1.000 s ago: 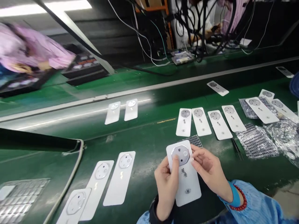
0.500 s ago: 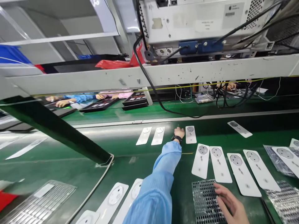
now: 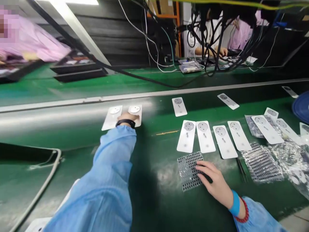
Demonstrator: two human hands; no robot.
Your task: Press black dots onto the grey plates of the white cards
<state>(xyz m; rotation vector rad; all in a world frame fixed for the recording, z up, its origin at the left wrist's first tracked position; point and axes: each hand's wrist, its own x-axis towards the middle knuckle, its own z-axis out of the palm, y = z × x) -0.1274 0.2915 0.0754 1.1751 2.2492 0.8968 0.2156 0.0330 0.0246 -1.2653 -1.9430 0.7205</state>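
Two white oblong cards (image 3: 108, 121), each with a pale round disc (image 3: 115, 110) at its far end, lay flat side by side at 9 o'clock, just apart, their near parts covered from view. A clear plastic sheet (image 3: 187, 170), perforated in rows of dark dots, lay flat and slightly askew at 5 o'clock, its right edge hidden.
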